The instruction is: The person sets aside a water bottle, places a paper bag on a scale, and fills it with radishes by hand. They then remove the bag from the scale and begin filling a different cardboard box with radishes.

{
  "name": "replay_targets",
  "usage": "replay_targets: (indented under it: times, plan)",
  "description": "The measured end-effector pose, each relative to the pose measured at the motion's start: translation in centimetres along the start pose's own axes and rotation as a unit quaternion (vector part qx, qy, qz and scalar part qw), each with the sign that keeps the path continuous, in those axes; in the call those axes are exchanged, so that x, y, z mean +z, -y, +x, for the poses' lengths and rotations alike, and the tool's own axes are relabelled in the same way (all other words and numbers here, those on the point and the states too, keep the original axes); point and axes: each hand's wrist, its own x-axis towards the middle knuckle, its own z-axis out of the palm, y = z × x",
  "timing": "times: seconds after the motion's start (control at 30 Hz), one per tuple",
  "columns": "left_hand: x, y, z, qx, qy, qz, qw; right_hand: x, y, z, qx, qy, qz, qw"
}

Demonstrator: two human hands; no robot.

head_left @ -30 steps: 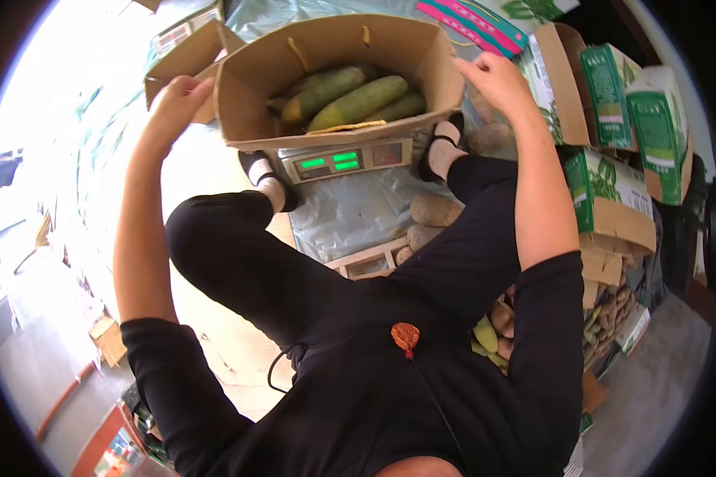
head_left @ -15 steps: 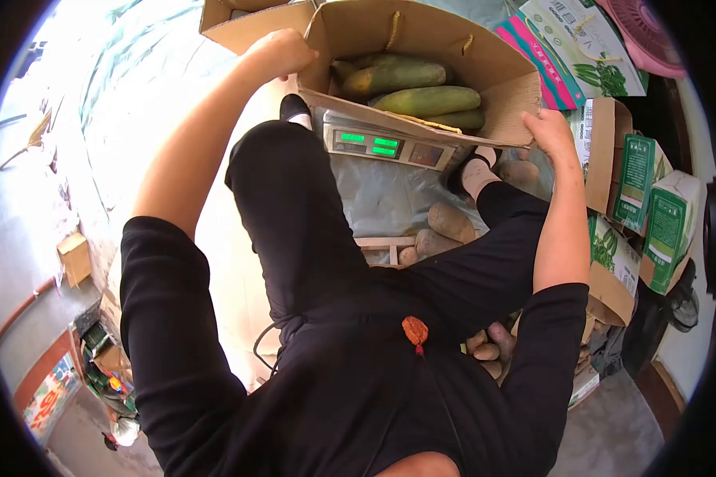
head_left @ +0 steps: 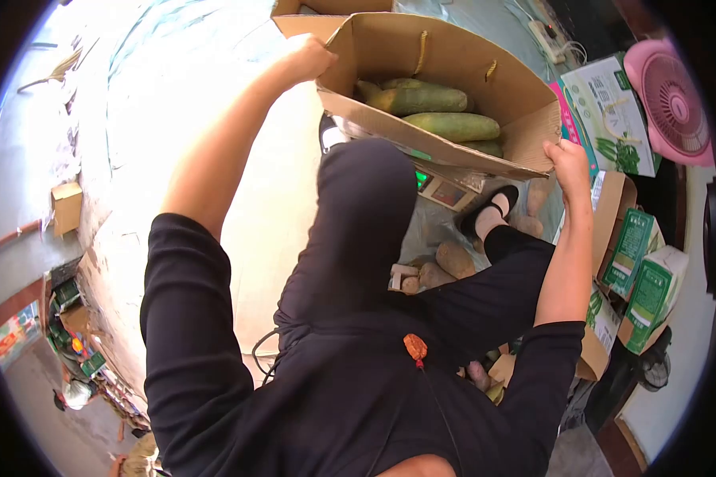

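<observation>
An uncovered cardboard box (head_left: 441, 131) with yellow rope handles is held in front of me. Several long green vegetables that look like radishes (head_left: 453, 126) lie inside it. My left hand (head_left: 309, 57) is closed on the box's left corner. At the right corner, my right hand (head_left: 569, 161) grips the cardboard edge, thumb on top. Below the box's near side, a digital scale (head_left: 449, 193) with lit green digits is partly covered by the box and my knee. Whether the box touches the scale cannot be seen.
Brownish root vegetables (head_left: 453, 260) lie on the plastic sheet between my legs. Printed green-and-white cartons (head_left: 652, 298) stand at the right, near a pink fan (head_left: 676, 103). Another cardboard box (head_left: 314, 16) is behind the held one. A power strip (head_left: 545, 40) lies at the back.
The box, still gripped in both hands, has shifted to the right in view. My left knee has swung right and now covers much of the scale. More of the fan shows.
</observation>
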Motion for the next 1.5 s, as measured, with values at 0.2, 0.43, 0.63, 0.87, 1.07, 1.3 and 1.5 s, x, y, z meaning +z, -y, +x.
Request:
replay_targets:
  times: [0.2,0.43,0.63,0.87,1.07,1.3,1.5]
  plan:
    - [-5.6,8.7,-5.4,-0.046,-0.080,-0.148,0.985,2.6,11.0,1.4,-0.103,0.062,-0.040,0.992]
    - [-7.0,19.7,-17.0,-0.122,-0.183,-0.094,0.971,11.7,21.9,-0.6,-0.291,0.093,-0.169,0.937]
    - [-4.3,31.9,-26.1,-0.266,-0.162,-0.024,0.950,21.1,30.3,-7.1,-0.254,0.191,-0.254,0.914]
    - [-0.3,40.2,-37.8,-0.368,-0.112,0.039,0.922,31.5,30.8,-16.0,-0.285,0.356,-0.313,0.834]
    - [5.2,42.4,-43.4,-0.486,-0.085,-0.013,0.870,36.5,27.1,-21.6,-0.259,0.458,-0.341,0.779]
    - [2.8,34.4,-37.5,-0.378,-0.315,0.208,0.845,29.3,32.0,-13.6,-0.357,0.339,-0.220,0.842]
    - [1.9,19.1,-24.0,-0.074,-0.289,0.101,0.949,17.7,29.0,-6.4,-0.366,0.201,-0.010,0.909]
